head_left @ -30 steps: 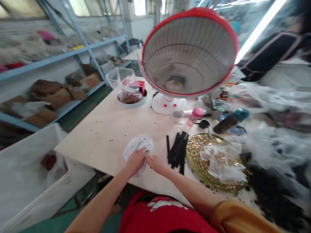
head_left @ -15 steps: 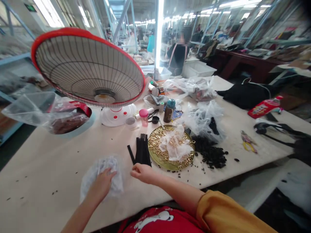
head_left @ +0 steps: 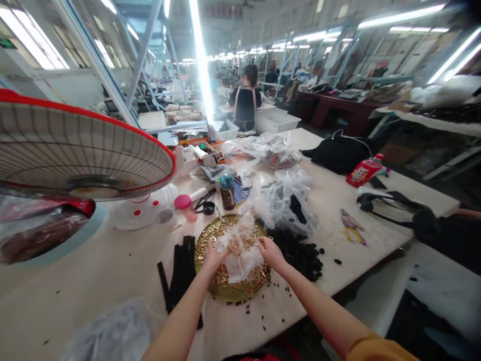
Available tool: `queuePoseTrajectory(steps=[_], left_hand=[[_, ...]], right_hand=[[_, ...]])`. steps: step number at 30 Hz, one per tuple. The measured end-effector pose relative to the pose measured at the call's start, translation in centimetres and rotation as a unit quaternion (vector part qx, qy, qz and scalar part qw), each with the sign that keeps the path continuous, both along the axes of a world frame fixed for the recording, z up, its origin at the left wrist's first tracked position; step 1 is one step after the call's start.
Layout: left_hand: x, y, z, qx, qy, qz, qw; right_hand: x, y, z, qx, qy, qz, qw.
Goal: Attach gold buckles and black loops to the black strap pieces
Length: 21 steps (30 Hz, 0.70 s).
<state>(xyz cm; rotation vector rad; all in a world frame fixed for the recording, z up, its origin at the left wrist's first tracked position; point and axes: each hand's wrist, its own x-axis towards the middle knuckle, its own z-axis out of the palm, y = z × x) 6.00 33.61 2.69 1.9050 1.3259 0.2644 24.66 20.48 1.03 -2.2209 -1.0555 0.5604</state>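
A round gold-coloured tray [head_left: 229,294] holds many small gold metal buckles [head_left: 251,286]. On top of them lies a crumpled clear plastic bag [head_left: 240,265] with some buckles in or on it. My left hand [head_left: 214,260] is over the tray's left side, its thumb and fingers closing on the bag's left edge. From the right, my right hand [head_left: 272,254] reaches over the rim, fingertips pinched at the bag's right edge. Black strips [head_left: 182,271] lie left of the tray, and a pile of small black pieces [head_left: 302,258] lies to its right.
A red-rimmed fan [head_left: 90,150] leans in at upper left. Behind the tray stand a dark bottle [head_left: 227,193] and a pink-lidded jar [head_left: 185,205]. Pliers [head_left: 352,228] and a red bottle [head_left: 364,170] lie to the right. Another plastic bag [head_left: 112,331] is at lower left.
My left hand has left the plastic bag at lower left and moved right to the tray. My right hand has moved from the black strips to the tray's right side. The view has turned right.
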Motion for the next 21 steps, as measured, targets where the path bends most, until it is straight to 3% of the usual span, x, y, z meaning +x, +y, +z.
queuePoseTrajectory(steps=[2,4,9,15,21], left_hand=[[1.3,1.2,-0.2,-0.014,0.000,-0.008,1.000],[1.7,2.0,0.6,-0.017,0.000,-0.019,1.000],[1.6,2.5,4.5,0.034,-0.019,-0.049,0.998],[1.7,2.1,8.8,0.109,-0.036,-0.065,0.991],[2.0,1.8,11.2,0.145,-0.015,-0.093,0.985]], right_hand=[[0.1,-0.5,-0.6,-0.004,0.003,0.003,1.000],[0.0,-1.0,-1.0,-0.008,0.013,0.011,1.000],[0.6,-0.8,-1.7,0.000,0.042,0.040,0.998],[2.5,1.8,-2.6,0.007,0.046,0.045,0.998],[3.8,6.2,-0.9,0.005,0.070,0.037,0.997]])
